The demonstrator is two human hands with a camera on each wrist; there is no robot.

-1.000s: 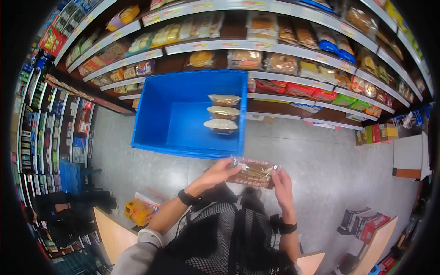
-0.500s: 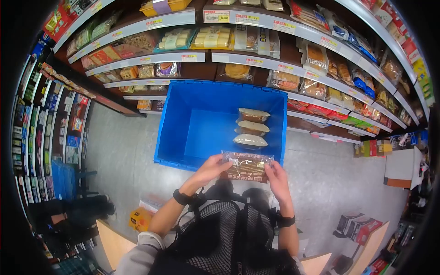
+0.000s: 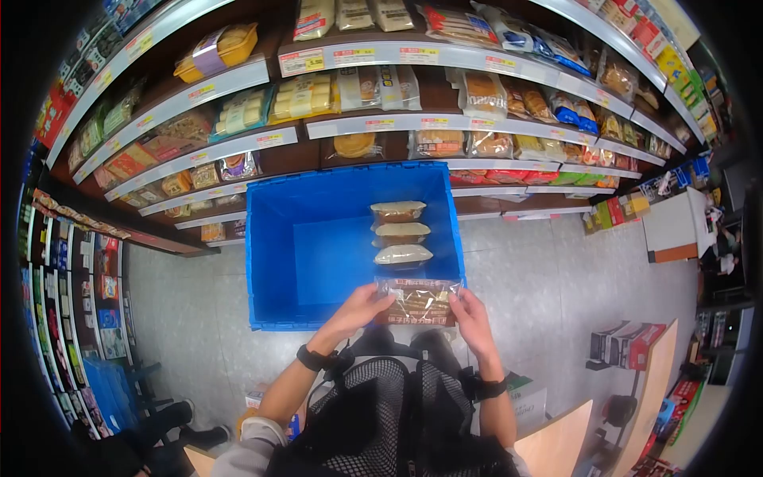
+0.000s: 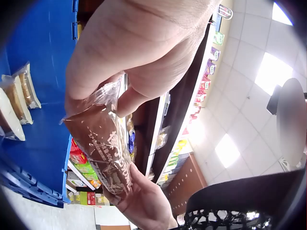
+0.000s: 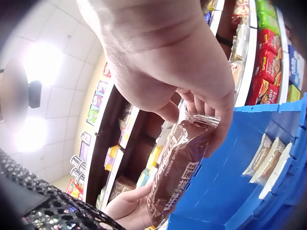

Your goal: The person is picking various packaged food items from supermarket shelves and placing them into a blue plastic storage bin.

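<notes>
Both hands hold a brown bread packet with clear film ends and pale lettering [image 3: 419, 303], one at each end. In the head view my left hand [image 3: 362, 308] pinches its left end and my right hand [image 3: 472, 316] its right end. The packet overlaps the front right rim of a blue crate [image 3: 272, 325]. Thumb and fingers of the left hand [image 4: 129, 52] close on the crinkled film in the left wrist view. The right wrist view shows the right hand [image 5: 172, 67] gripping the other end. Three puffed bread packets [image 3: 401, 234] stand in a row along the crate's right side.
Store shelves [image 3: 373, 56] of packaged bread rise behind the crate. Grey floor [image 3: 524, 278] surrounds it. Stacked boxes [image 3: 628, 343] and a light wooden panel [image 3: 664, 358] stand at the right. At the lower left, another person's legs [image 3: 163, 425] show near a blue stool [image 3: 110, 389].
The hands and bread packet have moved left relative to the crate, from beyond its right corner to over its front right rim. The head view has shifted. Both hands keep their hold.
</notes>
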